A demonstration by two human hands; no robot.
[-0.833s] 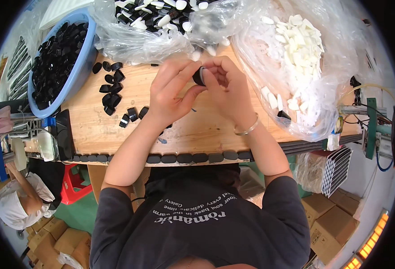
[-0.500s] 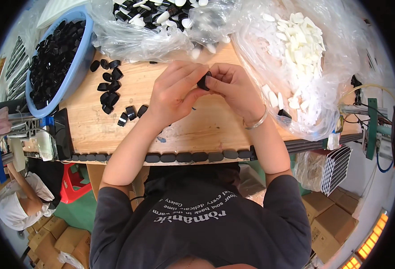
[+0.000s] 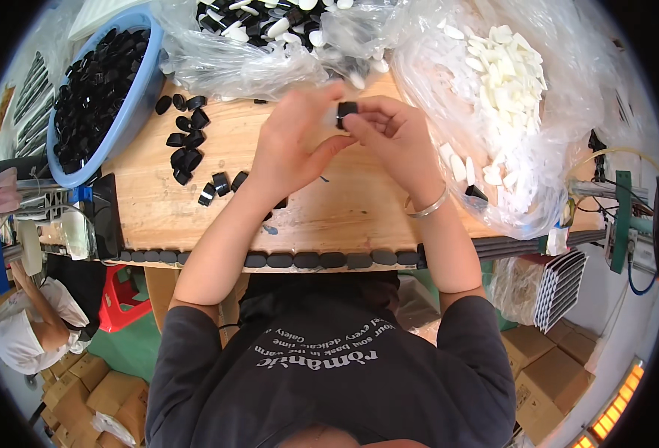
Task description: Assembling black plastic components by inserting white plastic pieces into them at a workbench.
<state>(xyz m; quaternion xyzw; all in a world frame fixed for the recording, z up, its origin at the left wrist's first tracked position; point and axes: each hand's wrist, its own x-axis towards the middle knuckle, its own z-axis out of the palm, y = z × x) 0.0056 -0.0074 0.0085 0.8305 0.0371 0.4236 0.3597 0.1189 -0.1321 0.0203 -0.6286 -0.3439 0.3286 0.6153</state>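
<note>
My right hand (image 3: 400, 138) pinches a small black glossy oval cap (image 3: 347, 110) between thumb and fingers, above the wooden table (image 3: 344, 213). Just left of it, my left hand (image 3: 288, 153) has thumb and fingers apart, and nothing shows between them. The left fingertips are blurred, and the thumb tip reaches close to the right thumb. More black oval caps (image 3: 193, 140) lie in a loose cluster left of my left hand, several of them near its wrist. Part of that group is hidden behind my left forearm.
A blue basin (image 3: 149, 86) full of black caps stands at left. Plastic bags hold black and white pieces (image 3: 277, 28) at the back and white flat pieces (image 3: 505, 67) at right. A row of dark oval pads (image 3: 307, 260) lines the front edge. Another person (image 3: 38, 328) is at lower left.
My left hand has drawn away from the black cap, its fingers lifting and spreading. The right hand keeps the cap, which now shows more of its side.
</note>
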